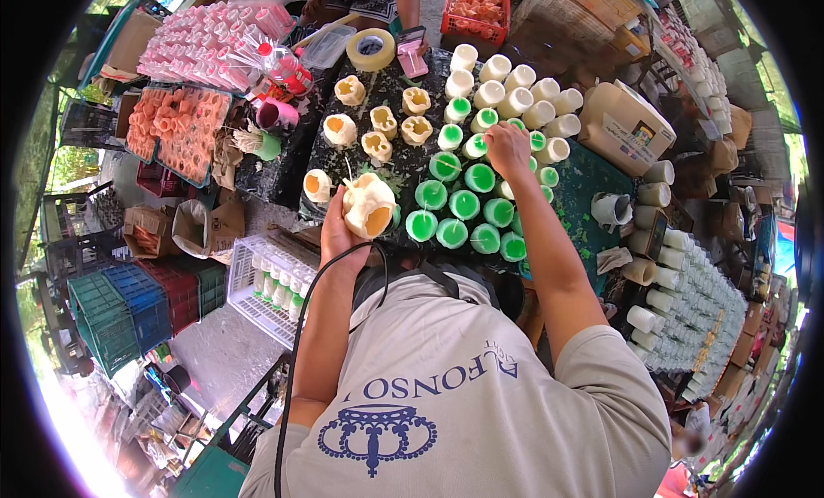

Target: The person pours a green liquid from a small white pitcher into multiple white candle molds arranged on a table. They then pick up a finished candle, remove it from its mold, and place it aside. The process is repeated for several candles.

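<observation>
Near the front edge of the dark surface [592, 185], the left hand [339, 227] is curled around a cream-coloured flower-shaped mould [369, 206], gripping it from below just left of a cluster of green-filled cups [463, 204]. Farther back and to the right, the right hand [508, 148] rests with fingers bent down on those cups, though what its fingertips pinch is hidden. Behind them stand white cups [515, 90], more cream moulds [382, 120] to the left, and a tape roll [371, 49] at the far edge.

left hand [336, 232] gripping cream mould [369, 206], green cups [464, 204]
</observation>
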The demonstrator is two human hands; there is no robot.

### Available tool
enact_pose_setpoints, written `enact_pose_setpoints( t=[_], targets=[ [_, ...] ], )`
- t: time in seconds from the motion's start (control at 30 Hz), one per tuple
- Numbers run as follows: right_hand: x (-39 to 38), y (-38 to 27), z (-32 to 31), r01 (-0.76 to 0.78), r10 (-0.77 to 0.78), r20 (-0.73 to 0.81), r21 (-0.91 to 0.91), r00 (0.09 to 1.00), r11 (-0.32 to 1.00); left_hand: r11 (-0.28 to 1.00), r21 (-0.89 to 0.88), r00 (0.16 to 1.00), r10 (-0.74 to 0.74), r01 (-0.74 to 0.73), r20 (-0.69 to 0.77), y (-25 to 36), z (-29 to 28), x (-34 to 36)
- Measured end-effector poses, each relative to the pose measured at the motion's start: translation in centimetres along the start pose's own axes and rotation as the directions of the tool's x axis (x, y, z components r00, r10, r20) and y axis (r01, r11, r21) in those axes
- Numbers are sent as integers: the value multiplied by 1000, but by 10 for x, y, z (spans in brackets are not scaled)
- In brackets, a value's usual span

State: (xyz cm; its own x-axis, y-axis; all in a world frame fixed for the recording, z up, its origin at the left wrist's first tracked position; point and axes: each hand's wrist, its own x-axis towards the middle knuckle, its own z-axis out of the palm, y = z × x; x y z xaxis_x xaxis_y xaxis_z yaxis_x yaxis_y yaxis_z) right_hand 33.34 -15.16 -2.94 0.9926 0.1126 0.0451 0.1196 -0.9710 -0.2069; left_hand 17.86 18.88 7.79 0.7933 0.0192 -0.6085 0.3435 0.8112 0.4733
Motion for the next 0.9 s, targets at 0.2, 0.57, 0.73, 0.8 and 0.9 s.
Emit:
enact_pose_setpoints(
  t=[0.2, 0.57, 0.73, 0.8, 0.9],
  targets=[
    [-1, 5, -2, -22, 21, -52, -17, 998, 1000, 1000, 25, 998, -9, 8, 61, 0, -2, 6],
    [-129, -64, -95, -131, 124, 44, 421, 991, 898, 993, 63, 991, -109, 104, 76, -7, 14, 16],
    [-178, -64, -89, -196, 170, 99, 542, 980, 817, 979, 128, 982, -171, 160, 80, -16, 26, 24],
    [-178, -58, -91, -233, 216, 96, 533, 972, 813, 975, 142, 978, -183, 168, 98, -19, 32, 27],
    [-159, -47, -105, -217, 245, 5, 482, 970, 849, 968, 175, 973, -200, 178, 115, -24, 41, 28]
  ],
)
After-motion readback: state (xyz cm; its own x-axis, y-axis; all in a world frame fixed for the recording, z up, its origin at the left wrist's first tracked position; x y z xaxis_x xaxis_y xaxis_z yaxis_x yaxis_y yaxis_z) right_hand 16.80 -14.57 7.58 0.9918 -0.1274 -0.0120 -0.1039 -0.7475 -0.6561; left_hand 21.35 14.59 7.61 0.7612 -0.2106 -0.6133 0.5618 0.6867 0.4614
